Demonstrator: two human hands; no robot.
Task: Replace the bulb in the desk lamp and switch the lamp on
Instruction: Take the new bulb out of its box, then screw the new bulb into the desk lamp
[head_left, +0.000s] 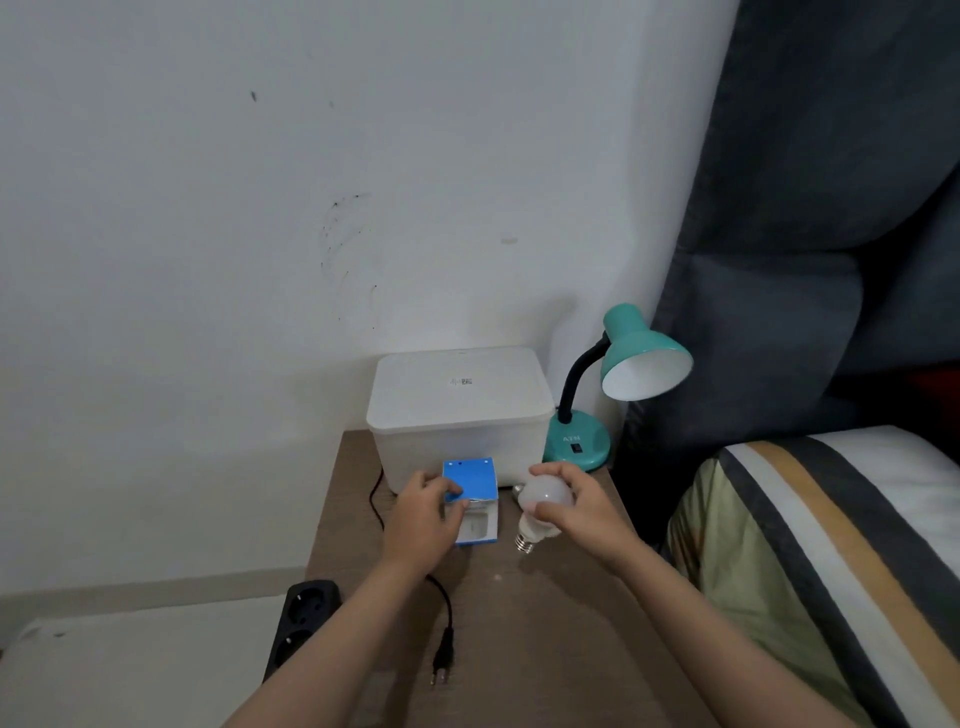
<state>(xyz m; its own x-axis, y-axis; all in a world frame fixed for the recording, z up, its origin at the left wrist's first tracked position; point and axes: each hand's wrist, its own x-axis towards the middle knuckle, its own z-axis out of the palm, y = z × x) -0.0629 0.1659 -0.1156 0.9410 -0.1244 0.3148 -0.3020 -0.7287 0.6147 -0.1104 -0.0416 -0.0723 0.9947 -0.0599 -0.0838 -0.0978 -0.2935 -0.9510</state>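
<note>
A teal desk lamp (618, 374) with a black gooseneck stands at the back right of the brown bedside table (545, 623); its shade looks empty inside. My right hand (582, 506) grips a white bulb (545, 496), screw base pointing down toward me. My left hand (423, 519) holds a blue and white bulb box (475, 493) with its flap open. Part of another bulb (517, 491) lies on the table behind the held one. The lamp's black plug (444, 660) lies unplugged on the table.
A white lidded plastic box (460, 410) sits at the back against the wall. A black power strip (298, 623) leans at the table's left edge. A bed with a striped cover (831, 545) and dark headboard borders the right side.
</note>
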